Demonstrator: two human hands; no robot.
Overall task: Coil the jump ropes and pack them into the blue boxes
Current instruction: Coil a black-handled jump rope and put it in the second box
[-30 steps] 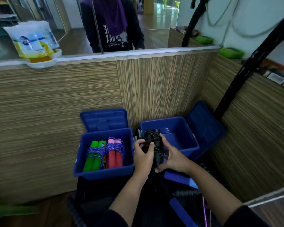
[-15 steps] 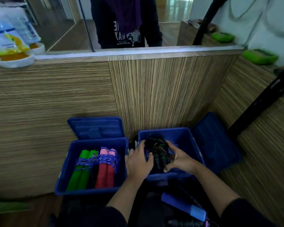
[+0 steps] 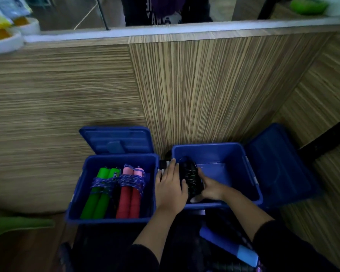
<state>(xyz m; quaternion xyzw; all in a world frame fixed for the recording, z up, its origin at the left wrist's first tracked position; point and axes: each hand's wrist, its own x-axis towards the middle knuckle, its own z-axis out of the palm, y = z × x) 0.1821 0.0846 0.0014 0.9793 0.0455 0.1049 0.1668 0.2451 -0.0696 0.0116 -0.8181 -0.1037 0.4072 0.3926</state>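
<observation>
Two open blue boxes stand side by side against the wooden wall. The left box (image 3: 75, 193) holds a coiled green-handled rope (image 3: 98, 193) and a coiled red-handled rope (image 3: 131, 195), both wrapped in blue-purple cord. A coiled black jump rope (image 3: 191, 176) sits low inside the left end of the right box (image 3: 251, 173). My left hand (image 3: 170, 188) grips its left side at the box wall, and my right hand (image 3: 209, 186) holds its right side from inside the box.
Each box's lid leans open: one (image 3: 116, 140) behind the left box, another (image 3: 279, 163) to the right. A blue-handled rope (image 3: 230, 246) lies on the dark surface near my right arm. A person stands beyond the counter ledge (image 3: 165, 32). White bowls (image 3: 4, 43) rest on it.
Both hands carried the black coiled rope forward and down from the box's near rim into the right box. The camera tilted down and closer.
</observation>
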